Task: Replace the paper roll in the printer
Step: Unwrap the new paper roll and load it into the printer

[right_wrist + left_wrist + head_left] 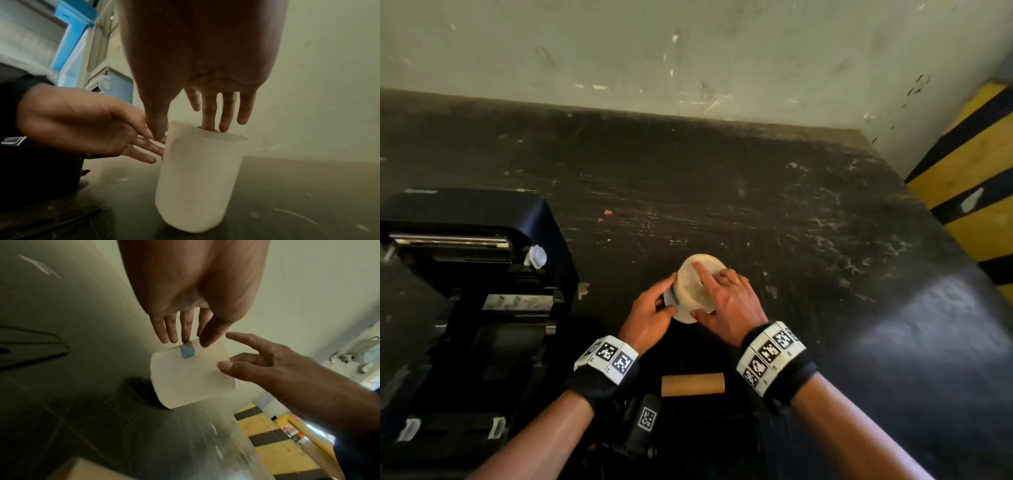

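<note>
A white paper roll (688, 286) (191, 378) (195, 178) stands on end on the dark table (791, 222). A strip of blue tape (187, 352) holds its loose end down. My left hand (666, 296) (185, 335) (144, 146) touches the roll's left side with straight fingers, the tips at the tape. My right hand (709, 291) (185, 129) (236, 353) holds the roll from the right, one finger poked into the core hole and the thumb against the outside. The black printer (482, 274) sits at the left with its lid open. I cannot see into its paper bay.
An empty brown cardboard core (692, 383) lies on its side near the table's front edge, between my wrists. A scuffed pale wall (688, 51) closes the back. A yellow and black striped post (969, 192) stands at the right.
</note>
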Demonstrator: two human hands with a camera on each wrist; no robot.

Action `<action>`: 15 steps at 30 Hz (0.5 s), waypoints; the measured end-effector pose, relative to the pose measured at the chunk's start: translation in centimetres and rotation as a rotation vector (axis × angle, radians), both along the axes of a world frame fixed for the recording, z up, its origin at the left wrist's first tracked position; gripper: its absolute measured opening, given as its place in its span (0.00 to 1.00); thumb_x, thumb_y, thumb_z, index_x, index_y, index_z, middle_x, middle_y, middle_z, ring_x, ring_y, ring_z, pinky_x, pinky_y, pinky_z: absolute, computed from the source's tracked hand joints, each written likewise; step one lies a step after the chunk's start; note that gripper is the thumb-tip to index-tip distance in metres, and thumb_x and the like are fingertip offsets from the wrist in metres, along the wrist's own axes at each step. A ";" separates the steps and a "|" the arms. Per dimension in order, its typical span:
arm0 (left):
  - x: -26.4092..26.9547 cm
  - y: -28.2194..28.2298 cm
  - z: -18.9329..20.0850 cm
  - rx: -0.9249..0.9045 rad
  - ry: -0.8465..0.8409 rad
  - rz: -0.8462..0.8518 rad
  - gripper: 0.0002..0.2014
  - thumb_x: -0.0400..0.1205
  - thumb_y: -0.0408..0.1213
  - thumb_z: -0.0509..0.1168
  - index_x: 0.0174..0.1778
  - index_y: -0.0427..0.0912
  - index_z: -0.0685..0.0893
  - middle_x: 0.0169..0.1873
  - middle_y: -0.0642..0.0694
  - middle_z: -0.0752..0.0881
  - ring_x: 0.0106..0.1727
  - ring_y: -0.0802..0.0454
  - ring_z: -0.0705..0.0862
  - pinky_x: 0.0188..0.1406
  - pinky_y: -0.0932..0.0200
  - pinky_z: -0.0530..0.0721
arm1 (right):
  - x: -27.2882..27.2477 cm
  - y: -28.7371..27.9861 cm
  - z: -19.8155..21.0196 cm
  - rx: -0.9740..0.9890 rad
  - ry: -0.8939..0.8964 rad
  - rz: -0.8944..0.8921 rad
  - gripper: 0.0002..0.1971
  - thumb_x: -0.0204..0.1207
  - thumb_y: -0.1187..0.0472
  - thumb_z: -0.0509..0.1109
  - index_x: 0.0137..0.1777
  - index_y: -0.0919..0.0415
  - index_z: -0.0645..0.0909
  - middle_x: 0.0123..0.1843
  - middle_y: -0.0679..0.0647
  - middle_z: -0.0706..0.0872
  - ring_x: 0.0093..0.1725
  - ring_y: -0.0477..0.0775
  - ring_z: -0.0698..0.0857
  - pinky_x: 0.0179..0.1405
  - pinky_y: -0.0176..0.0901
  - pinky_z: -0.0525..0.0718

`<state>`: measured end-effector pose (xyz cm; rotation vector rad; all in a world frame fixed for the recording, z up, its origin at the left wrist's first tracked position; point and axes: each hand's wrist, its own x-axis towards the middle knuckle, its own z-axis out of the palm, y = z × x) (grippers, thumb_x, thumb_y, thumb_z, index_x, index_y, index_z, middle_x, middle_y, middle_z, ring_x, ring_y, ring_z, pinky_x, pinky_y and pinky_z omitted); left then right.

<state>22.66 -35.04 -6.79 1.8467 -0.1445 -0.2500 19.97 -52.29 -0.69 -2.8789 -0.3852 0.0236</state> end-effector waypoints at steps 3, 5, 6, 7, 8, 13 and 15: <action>0.3 -1.8 0.7 0.036 -0.173 -0.072 0.21 0.79 0.37 0.61 0.69 0.49 0.76 0.70 0.47 0.76 0.72 0.53 0.72 0.74 0.44 0.69 | -1.6 -2.9 -0.1 0.157 -0.001 -0.128 0.46 0.71 0.45 0.71 0.81 0.46 0.44 0.63 0.58 0.84 0.67 0.59 0.75 0.69 0.50 0.69; 0.5 -3.3 1.0 0.240 -0.310 -0.173 0.22 0.80 0.44 0.54 0.71 0.46 0.73 0.74 0.46 0.72 0.77 0.50 0.65 0.77 0.45 0.62 | -2.4 -5.0 -1.0 0.291 -0.004 -0.239 0.43 0.71 0.45 0.72 0.81 0.45 0.50 0.54 0.58 0.85 0.58 0.58 0.80 0.64 0.50 0.75; 0.6 -4.2 1.3 0.372 -0.382 -0.243 0.23 0.81 0.45 0.52 0.73 0.46 0.71 0.76 0.47 0.69 0.79 0.50 0.60 0.78 0.48 0.59 | -2.9 -6.0 -1.7 0.375 -0.002 -0.292 0.41 0.71 0.45 0.73 0.80 0.45 0.54 0.52 0.57 0.85 0.55 0.57 0.82 0.63 0.51 0.78; 0.7 -4.8 1.5 0.483 -0.451 -0.296 0.22 0.83 0.44 0.51 0.74 0.47 0.69 0.77 0.49 0.67 0.80 0.51 0.57 0.78 0.50 0.56 | -3.3 -6.9 -2.6 0.462 0.013 -0.334 0.39 0.71 0.47 0.74 0.79 0.46 0.59 0.51 0.56 0.85 0.54 0.56 0.83 0.62 0.53 0.80; 0.8 -5.3 1.5 0.561 -0.502 -0.336 0.21 0.84 0.43 0.51 0.75 0.48 0.67 0.78 0.51 0.65 0.80 0.52 0.55 0.76 0.52 0.55 | -3.6 -7.5 -3.5 0.547 0.033 -0.367 0.36 0.71 0.49 0.75 0.78 0.47 0.63 0.54 0.55 0.86 0.55 0.55 0.84 0.62 0.54 0.80; 0.6 -6.7 1.5 0.641 -0.624 -0.345 0.19 0.84 0.42 0.52 0.72 0.48 0.72 0.75 0.49 0.70 0.78 0.51 0.60 0.75 0.49 0.62 | -4.0 -9.2 -5.7 0.903 0.136 -0.384 0.32 0.69 0.58 0.78 0.73 0.45 0.71 0.64 0.52 0.85 0.61 0.45 0.85 0.65 0.54 0.82; 0.2 -5.9 1.2 0.633 -0.636 -0.329 0.19 0.83 0.43 0.54 0.70 0.47 0.74 0.73 0.49 0.73 0.76 0.51 0.63 0.72 0.49 0.64 | -3.8 -9.4 -5.6 0.948 0.175 -0.362 0.31 0.69 0.60 0.78 0.71 0.45 0.73 0.62 0.51 0.86 0.60 0.45 0.85 0.63 0.52 0.84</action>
